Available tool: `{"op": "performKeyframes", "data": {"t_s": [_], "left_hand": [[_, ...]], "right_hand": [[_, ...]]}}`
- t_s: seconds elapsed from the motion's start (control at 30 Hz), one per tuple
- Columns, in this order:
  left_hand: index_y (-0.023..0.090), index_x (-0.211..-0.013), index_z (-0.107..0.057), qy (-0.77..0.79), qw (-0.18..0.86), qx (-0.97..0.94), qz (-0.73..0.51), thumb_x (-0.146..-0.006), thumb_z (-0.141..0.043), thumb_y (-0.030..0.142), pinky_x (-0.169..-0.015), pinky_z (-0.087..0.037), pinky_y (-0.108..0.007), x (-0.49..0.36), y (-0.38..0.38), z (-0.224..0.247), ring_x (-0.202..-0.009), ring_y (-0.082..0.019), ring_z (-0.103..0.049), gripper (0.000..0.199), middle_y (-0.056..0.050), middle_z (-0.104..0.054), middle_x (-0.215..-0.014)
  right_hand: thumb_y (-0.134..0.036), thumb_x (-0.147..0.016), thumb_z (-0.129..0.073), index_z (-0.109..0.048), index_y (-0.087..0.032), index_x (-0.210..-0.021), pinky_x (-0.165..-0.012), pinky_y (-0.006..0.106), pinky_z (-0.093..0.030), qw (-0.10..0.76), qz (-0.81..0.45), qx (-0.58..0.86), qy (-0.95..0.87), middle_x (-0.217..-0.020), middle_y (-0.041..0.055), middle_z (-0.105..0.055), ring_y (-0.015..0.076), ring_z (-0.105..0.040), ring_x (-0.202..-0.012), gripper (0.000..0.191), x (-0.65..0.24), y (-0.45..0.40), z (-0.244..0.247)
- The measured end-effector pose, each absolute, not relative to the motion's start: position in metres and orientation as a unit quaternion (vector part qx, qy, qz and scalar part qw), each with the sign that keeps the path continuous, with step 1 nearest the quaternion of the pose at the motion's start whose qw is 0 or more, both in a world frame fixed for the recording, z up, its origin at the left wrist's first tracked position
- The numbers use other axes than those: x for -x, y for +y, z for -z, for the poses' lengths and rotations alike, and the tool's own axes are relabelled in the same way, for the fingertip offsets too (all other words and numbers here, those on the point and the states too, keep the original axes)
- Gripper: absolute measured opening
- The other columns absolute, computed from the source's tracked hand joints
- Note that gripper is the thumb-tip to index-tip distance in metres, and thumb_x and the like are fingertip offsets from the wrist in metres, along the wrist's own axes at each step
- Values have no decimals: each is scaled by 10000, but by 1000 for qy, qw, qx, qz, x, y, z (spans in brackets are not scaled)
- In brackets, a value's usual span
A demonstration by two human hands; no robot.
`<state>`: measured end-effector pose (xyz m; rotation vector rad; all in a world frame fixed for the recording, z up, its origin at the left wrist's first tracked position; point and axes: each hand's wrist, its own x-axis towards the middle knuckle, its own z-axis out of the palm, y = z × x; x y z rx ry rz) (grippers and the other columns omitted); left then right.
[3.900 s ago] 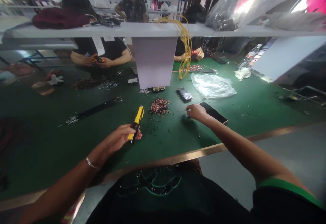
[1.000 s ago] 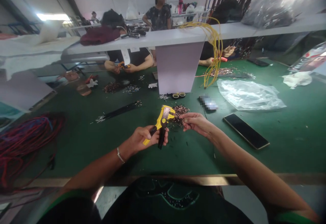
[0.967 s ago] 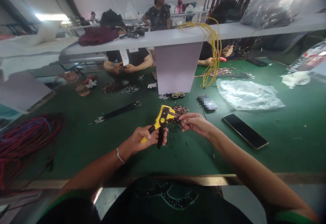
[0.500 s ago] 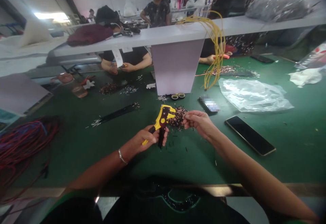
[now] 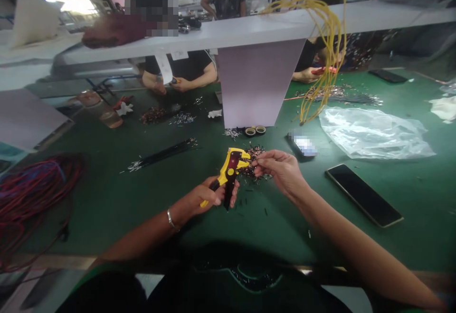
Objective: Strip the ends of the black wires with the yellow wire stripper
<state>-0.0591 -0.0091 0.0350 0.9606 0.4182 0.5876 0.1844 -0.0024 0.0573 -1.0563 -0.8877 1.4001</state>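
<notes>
My left hand (image 5: 210, 196) grips the handles of a yellow and black automatic wire stripper (image 5: 230, 170), with its jaws raised beside a small heap of copper-ended wire pieces (image 5: 253, 158). My right hand (image 5: 280, 166) is just right of that heap, its thumb and fingertips pinched together. Anything between those fingertips is too small to make out. Short dark wire cuttings (image 5: 249, 203) are scattered over the green work mat (image 5: 270, 237) below both hands.
A black phone (image 5: 363, 194) lies to the right, near a clear plastic bag (image 5: 370, 135). Yellow wires (image 5: 329, 52) hang from a white shelf (image 5: 256, 25). A red and blue cable coil (image 5: 32, 199) sits left. Co-workers' hands (image 5: 181, 84) work across the table.
Since the earlier frames, the stripper has turned upright in my left hand and my right hand has come to the heap. The whole view has shifted slightly as my head moved.
</notes>
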Motion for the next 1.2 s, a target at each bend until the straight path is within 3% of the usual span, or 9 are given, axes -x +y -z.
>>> {"op": "performKeyframes", "data": {"t_s": [0.33, 0.6, 0.77, 1.0, 1.2], "left_hand": [[98, -1127, -638, 187, 829, -448, -278, -520, -625, 132, -745, -482, -369, 58, -16, -39, -817, -230, -596, 608, -112, -630, -946], [97, -1136, -646, 179, 839, -440, -264, -525, -655, 121, -755, -479, -370, 56, -18, -41, -812, -226, -606, 611, -122, -649, -967], [108, -1158, -644, 169, 844, -443, -251, -532, -680, 128, -737, -475, -352, 55, -17, -41, -804, -219, -610, 628, -130, -667, -1010], [108, -1165, -642, 178, 840, -446, -253, -527, -690, 116, -769, -457, -350, 57, -17, -45, -826, -216, -600, 639, -136, -689, -1018], [94, -1128, -649, 145, 866, -416, -235, -519, -665, 130, -735, -468, -352, 59, -15, -43, -794, -220, -617, 610, -126, -678, -937]], "right_hand": [[-270, -695, -755, -790, -228, -749, -481, 277, -516, 621, -374, 522, -448, -591, -19, -707, 111, -574, -465, 77, -159, -19, -54], [-258, -825, -676, -773, -239, -790, -605, 277, -564, 595, -122, 535, -588, -715, 0, -781, 144, -673, -569, 105, -160, -25, -47], [-200, -878, -623, -733, -221, -796, -601, 256, -561, 570, -22, 499, -652, -709, 6, -777, 138, -682, -561, 139, -160, -27, -45], [-174, -857, -654, -737, -222, -798, -643, 274, -572, 567, -68, 488, -660, -733, 18, -783, 152, -705, -609, 114, -159, -35, -47], [-268, -793, -705, -748, -208, -805, -499, 272, -514, 615, -393, 491, -476, -605, -11, -707, 118, -594, -469, 75, -160, -33, -57]]}}
